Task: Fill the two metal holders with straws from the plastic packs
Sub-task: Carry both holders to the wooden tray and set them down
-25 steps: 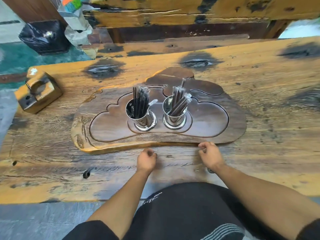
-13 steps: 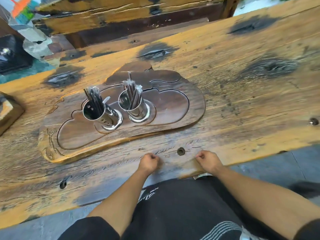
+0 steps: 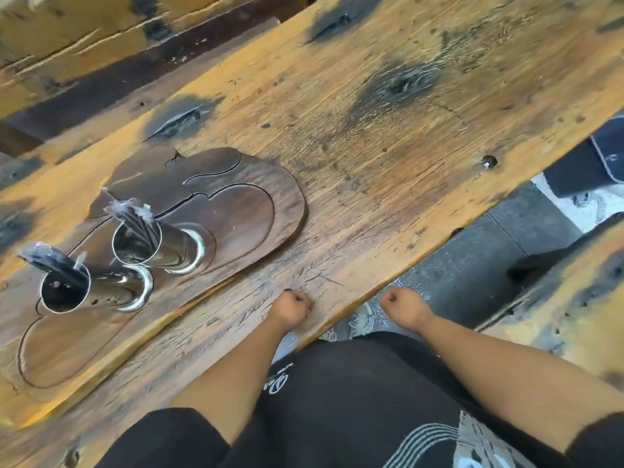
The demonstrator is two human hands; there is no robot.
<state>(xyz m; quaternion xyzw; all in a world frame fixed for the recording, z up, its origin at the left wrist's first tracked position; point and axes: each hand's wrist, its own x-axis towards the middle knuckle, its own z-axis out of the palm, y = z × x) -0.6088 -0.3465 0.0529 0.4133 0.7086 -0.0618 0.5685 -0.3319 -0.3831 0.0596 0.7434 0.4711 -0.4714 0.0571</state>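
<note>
The right hand [image 3: 403, 307] is drifting off the counter [image 3: 371, 136], both hands' fingers clenched empty, both metal holders [image 3: 158, 246] standing filled with straws [image 3: 135, 214].

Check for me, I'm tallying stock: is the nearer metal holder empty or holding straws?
Holding straws: dark wrapped straws stick out of the nearer metal holder.

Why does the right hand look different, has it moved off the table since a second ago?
Yes. The right hand lay over the table by the wooden tray; now it hangs past the table's near edge, above the floor.
</note>
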